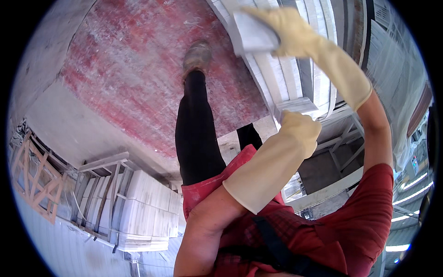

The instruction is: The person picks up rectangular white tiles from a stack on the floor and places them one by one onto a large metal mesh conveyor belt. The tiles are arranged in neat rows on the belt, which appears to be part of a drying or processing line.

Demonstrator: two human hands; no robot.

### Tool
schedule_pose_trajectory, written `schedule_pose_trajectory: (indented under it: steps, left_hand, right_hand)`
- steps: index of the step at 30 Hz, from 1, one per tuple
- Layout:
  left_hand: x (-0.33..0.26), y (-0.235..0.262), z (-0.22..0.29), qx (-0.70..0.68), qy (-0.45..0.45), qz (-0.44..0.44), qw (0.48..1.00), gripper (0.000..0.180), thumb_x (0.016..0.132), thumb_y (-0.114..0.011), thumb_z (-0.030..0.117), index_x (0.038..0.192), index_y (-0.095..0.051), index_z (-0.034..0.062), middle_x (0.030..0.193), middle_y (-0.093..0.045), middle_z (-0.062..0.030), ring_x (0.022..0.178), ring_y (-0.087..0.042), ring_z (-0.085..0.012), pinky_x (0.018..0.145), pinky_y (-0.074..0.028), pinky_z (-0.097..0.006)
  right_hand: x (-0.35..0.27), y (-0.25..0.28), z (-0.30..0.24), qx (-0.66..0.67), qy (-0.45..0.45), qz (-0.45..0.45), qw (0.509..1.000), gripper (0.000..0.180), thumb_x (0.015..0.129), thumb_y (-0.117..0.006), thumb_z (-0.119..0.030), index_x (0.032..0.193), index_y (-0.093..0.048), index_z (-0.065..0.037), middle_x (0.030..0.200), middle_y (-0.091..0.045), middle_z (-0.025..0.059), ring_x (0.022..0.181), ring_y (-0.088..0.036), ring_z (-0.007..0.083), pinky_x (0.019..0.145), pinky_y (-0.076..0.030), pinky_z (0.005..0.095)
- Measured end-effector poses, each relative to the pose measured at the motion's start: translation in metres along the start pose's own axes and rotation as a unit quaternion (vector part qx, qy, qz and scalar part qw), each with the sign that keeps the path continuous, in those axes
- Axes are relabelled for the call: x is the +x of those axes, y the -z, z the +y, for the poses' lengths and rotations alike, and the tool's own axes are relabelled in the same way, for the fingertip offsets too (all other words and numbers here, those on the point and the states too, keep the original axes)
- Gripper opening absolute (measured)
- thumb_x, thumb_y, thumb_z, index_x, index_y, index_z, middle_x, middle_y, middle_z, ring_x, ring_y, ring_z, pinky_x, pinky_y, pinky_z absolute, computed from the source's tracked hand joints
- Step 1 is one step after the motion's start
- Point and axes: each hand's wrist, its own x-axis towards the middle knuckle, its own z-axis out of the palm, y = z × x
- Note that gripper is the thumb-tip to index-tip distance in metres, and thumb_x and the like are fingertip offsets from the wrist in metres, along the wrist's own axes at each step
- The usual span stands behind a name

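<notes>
Cream rubber gloves cover both of my hands. My right hand (288,32) is raised over the stacked pale slabs at the upper right. Its fingers are closed on the edge of a flat, pale grey rectangular piece (254,37); blur hides the exact kind. My left hand (300,131) is lower and nearer to my body, curled into a fist at the near end of the stack. Against its knuckles lies a streaky grey-white flat piece (297,106), which the hand seems to grip; the fingertips are hidden. Long white slabs (277,76) stand side by side beneath both hands.
My boot (197,57) stands on a red-stained floor (134,60). Banded stacks of white slabs (143,203) and a wooden frame (37,175) are at the lower left. Clear plastic sheeting (397,69) hangs at the far right. A metal frame (344,136) lies under the stack.
</notes>
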Motion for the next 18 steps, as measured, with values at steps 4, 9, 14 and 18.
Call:
schedule_pose_trajectory:
  steps: [4, 9, 14, 18]
  left_hand:
    - [0.003, -0.021, 0.006, 0.021, -0.014, -0.014, 1.0, 0.035, 0.1, -0.071, 0.039, 0.122, -0.074, 0.0124, 0.117, -0.077, -0.0113, 0.113, -0.072, -0.0332, 0.094, -0.051, -0.054]
    - [0.009, -0.042, 0.009, 0.046, -0.005, -0.063, 0.997, 0.035, 0.1, -0.07, 0.039, 0.123, -0.073, 0.0126, 0.118, -0.077, -0.0101, 0.112, -0.073, -0.0321, 0.093, -0.051, -0.054]
    - [0.015, -0.063, 0.007, 0.066, 0.009, -0.064, 0.996, 0.036, 0.099, -0.07, 0.038, 0.125, -0.073, 0.0135, 0.118, -0.077, -0.0091, 0.113, -0.073, -0.0313, 0.094, -0.051, -0.054]
    - [0.016, -0.064, 0.009, 0.047, 0.014, -0.04, 0.998, 0.037, 0.098, -0.071, 0.037, 0.126, -0.073, 0.0134, 0.117, -0.078, -0.0093, 0.113, -0.073, -0.0322, 0.093, -0.051, -0.054]
  right_hand:
    - [-0.077, -0.009, -0.027, 0.035, -0.028, -0.239, 0.97, 0.127, 0.052, -0.101, -0.014, 0.165, -0.043, -0.016, 0.116, -0.075, 0.0199, 0.11, -0.074, 0.0404, 0.094, -0.061, 0.0471]
    - [-0.125, -0.055, -0.021, 0.062, 0.008, -0.32, 0.946, 0.126, 0.05, -0.101, -0.015, 0.164, -0.046, -0.013, 0.117, -0.075, 0.0193, 0.113, -0.073, 0.0393, 0.096, -0.06, 0.0462]
    - [-0.13, -0.083, 0.003, 0.11, 0.04, -0.285, 0.952, 0.125, 0.045, -0.098, -0.015, 0.161, -0.049, -0.011, 0.122, -0.073, 0.02, 0.118, -0.07, 0.0415, 0.1, -0.057, 0.0468]
    - [-0.129, -0.097, 0.02, 0.136, 0.074, -0.212, 0.965, 0.119, 0.049, -0.096, -0.014, 0.159, -0.052, -0.009, 0.135, -0.07, 0.0208, 0.127, -0.066, 0.0418, 0.107, -0.055, 0.0468]
